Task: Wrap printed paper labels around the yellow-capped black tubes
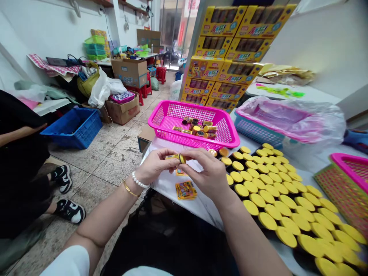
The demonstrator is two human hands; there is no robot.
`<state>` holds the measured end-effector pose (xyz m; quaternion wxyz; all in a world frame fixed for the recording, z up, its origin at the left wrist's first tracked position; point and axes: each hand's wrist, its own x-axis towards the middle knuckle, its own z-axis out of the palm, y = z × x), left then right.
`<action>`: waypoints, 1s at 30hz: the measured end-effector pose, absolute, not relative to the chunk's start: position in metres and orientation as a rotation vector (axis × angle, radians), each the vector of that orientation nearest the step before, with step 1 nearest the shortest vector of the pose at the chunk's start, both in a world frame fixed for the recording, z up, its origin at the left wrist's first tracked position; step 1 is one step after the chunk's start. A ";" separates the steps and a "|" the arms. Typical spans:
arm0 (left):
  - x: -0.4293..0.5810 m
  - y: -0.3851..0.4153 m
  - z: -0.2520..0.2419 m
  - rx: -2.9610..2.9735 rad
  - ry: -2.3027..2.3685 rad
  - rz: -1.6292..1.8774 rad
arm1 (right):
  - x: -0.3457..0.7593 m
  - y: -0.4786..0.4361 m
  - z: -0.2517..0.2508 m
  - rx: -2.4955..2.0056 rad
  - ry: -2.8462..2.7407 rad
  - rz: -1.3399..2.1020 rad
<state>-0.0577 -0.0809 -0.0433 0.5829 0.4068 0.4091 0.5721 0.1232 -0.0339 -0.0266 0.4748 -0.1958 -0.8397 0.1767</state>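
Observation:
Both my hands are closed on one small yellow canister (pixel 173 156), held sideways over the table's near left corner. My left hand (pixel 155 165) wraps its body, and my right hand (pixel 208 172) pinches the dark-rimmed yellow cap end (pixel 182 158). Below them a small stack of colourful printed cards (pixel 186 190) lies on the white tabletop, with another card (pixel 181 172) partly hidden by my hands. Just beyond, a pink basket (pixel 165 134) holds several similar small canisters (pixel 197 129). To the right of my right hand stand rows of dark tubs with yellow lids (pixel 267 196).
Yellow display boxes (pixel 221 73) are stacked high behind the pink basket. A plastic-lined basket (pixel 258 124) and another pink-rimmed basket (pixel 349 168) stand to the right. At left are a blue crate (pixel 76 128), cardboard boxes (pixel 129 73) and a person's shoes (pixel 69 211) on the tiled floor.

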 end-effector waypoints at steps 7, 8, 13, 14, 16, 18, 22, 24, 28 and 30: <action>-0.053 -0.065 -0.036 1.018 0.896 1.230 | 0.130 -0.024 -0.024 -0.560 -2.026 0.363; -0.055 -0.064 -0.038 0.994 0.892 1.228 | 0.130 -0.025 -0.025 -0.556 -2.037 0.351; -0.056 -0.061 -0.050 1.033 0.884 1.378 | 0.124 -0.027 -0.035 -0.675 -1.922 0.597; -0.054 -0.060 -0.052 1.074 0.884 1.403 | 0.123 -0.026 -0.038 -0.740 -1.841 0.738; -0.049 -0.060 -0.053 1.138 0.890 1.438 | 0.120 -0.023 -0.043 -0.843 -1.674 1.026; -0.045 -0.062 -0.054 1.138 0.905 1.422 | 0.119 -0.019 -0.046 -0.886 -1.564 1.204; -0.046 -0.068 -0.061 0.960 0.922 1.297 | 0.119 -0.016 -0.048 -0.861 -1.506 1.217; -0.049 -0.070 -0.065 0.917 0.896 1.252 | 0.120 -0.017 -0.047 -0.813 -1.551 1.252; -0.052 -0.069 -0.068 0.875 0.940 1.249 | 0.122 -0.020 -0.043 -0.735 -1.626 1.457; -0.052 -0.068 -0.067 0.848 0.978 1.249 | 0.123 -0.021 -0.041 -0.730 -1.624 1.540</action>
